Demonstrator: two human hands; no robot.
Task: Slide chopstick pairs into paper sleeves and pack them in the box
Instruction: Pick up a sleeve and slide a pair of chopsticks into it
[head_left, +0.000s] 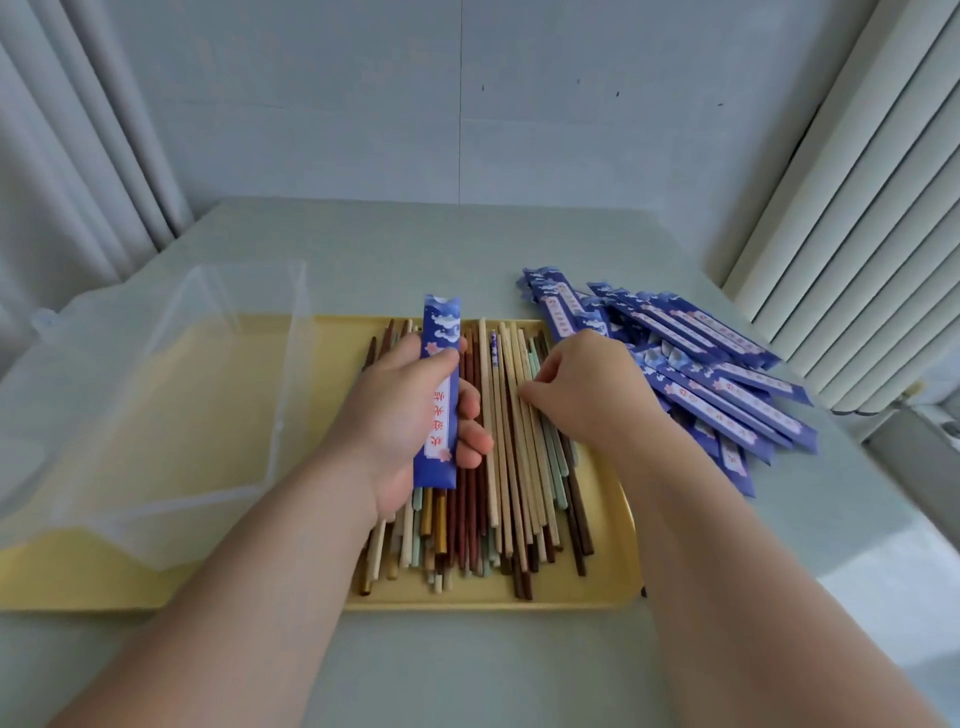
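Note:
A yellow tray (621, 530) holds a heap of loose chopsticks (498, 483) in beige, brown, mint and gold. My left hand (405, 415) grips a blue paper sleeve (440, 389) upright over the left part of the heap. My right hand (582, 384) is over the right side of the heap, its curled fingertips pinching at beige chopsticks. A clear plastic box (171, 395) stands on the left half of the tray; nothing shows inside it. A pile of blue sleeves (691, 364) lies on the table to the right of the tray.
The tray sits on a pale green-grey table (467, 665). A white wall stands behind, curtains hang at the left, and vertical blinds (852, 234) run close to the sleeve pile at the right.

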